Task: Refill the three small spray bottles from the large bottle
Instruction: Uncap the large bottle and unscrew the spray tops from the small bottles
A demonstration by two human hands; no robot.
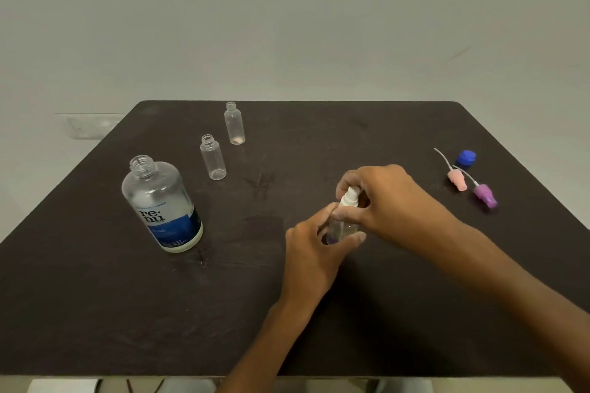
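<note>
The left hand (314, 252) gripped a small spray bottle (341, 228) on the bench (319, 313); the right hand (380, 198) pinched its white sprayer cap (350, 196).

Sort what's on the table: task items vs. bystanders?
Task items:
- large bottle, uncapped
- two open small bottles
- third small bottle, gripped by left hand
- its white spray top, gripped by right hand
- pink spray top, purple spray top
- blue cap

Bystanders:
- wall socket plate
- table itself
</note>
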